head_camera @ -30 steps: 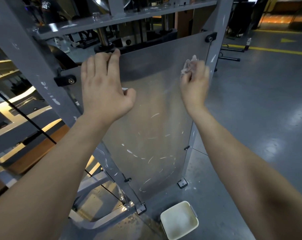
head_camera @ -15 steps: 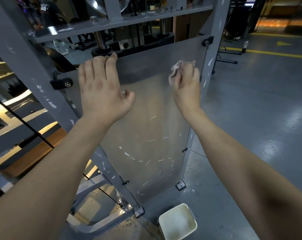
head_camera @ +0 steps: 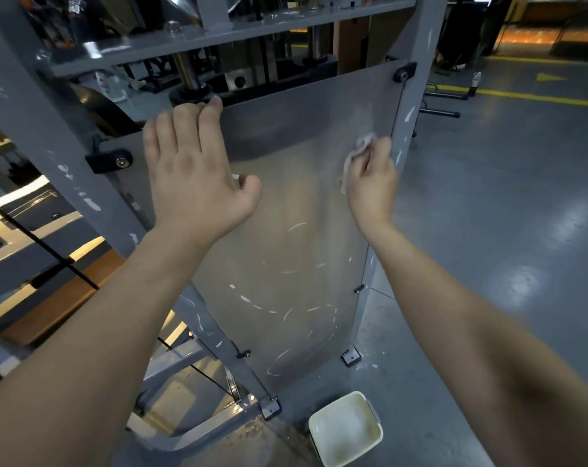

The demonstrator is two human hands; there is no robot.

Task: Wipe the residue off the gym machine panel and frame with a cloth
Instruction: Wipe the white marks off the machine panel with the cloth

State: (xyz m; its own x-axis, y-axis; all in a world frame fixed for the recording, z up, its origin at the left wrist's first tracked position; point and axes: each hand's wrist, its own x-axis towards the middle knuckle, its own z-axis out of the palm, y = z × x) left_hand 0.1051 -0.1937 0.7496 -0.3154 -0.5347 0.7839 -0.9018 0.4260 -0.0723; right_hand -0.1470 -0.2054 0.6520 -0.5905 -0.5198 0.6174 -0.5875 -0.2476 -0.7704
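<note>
A translucent grey panel [head_camera: 286,203] is bolted to the machine's grey frame [head_camera: 67,156]. White residue streaks cover its lower half and dot the frame posts. My left hand [head_camera: 195,173] lies flat on the panel's upper left, fingers straight and fingertips at the top edge. My right hand [head_camera: 371,183] grips a small crumpled white cloth [head_camera: 361,146] and presses it against the panel near its right edge, beside the right frame post [head_camera: 410,106].
A white square bucket [head_camera: 345,429] stands on the grey floor below the panel. Black clamps [head_camera: 109,160] hold the panel's corners. Weight stack parts and a cable lie behind the frame. Open floor with yellow lines stretches to the right.
My right hand with the cloth slid left across the panel, then back right and lower near the right edge. My left hand stayed flat on the panel.
</note>
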